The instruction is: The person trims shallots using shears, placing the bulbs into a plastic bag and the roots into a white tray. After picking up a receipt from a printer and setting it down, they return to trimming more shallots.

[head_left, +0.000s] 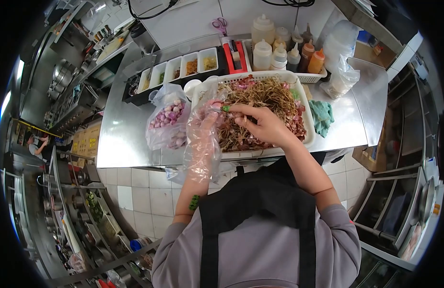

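Observation:
My left hand, inside a loose clear plastic glove, is closed over the left side of a white basket. Pinched in its fingers is a small pink shallot, partly hidden by the plastic. My right hand is bare and closed, its fingertips on a small green-handled knife that meets the shallot; little of the blade shows. Dry shallot stalks and roots with loose reddish skins fill the basket. To the left, a clear plastic bag holds several purple shallots.
Behind the basket stand a black condiment holder with white tubs, a red box, pink scissors and squeeze bottles. A green cloth and a plastic bag lie right. Another person is far left.

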Available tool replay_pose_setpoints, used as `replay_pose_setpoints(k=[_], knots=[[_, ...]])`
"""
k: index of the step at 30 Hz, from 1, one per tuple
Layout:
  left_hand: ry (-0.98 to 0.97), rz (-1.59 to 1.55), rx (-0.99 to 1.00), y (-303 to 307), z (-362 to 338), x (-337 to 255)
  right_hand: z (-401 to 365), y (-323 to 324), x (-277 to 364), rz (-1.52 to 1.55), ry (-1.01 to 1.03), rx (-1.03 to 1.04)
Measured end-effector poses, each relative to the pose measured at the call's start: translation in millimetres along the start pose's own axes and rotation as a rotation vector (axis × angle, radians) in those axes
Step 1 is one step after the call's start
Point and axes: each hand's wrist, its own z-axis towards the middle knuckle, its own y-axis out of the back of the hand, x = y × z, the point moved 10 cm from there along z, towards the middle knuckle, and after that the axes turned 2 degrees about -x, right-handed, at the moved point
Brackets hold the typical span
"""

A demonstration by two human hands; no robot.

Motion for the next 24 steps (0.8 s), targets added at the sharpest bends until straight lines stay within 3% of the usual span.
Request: replay_pose_setpoints(k=[14, 24], knots=[[0.022, -0.040, -0.011, -0.6, -0.5, -4.7, -2.2, 5.6, 13.6, 0.050, 0.075, -0.073], [0.017, 0.093, -0.002, 3.3, 1.0, -1.7, -1.8, -3.1, -0.3, 0.035, 0.004, -0.032]])
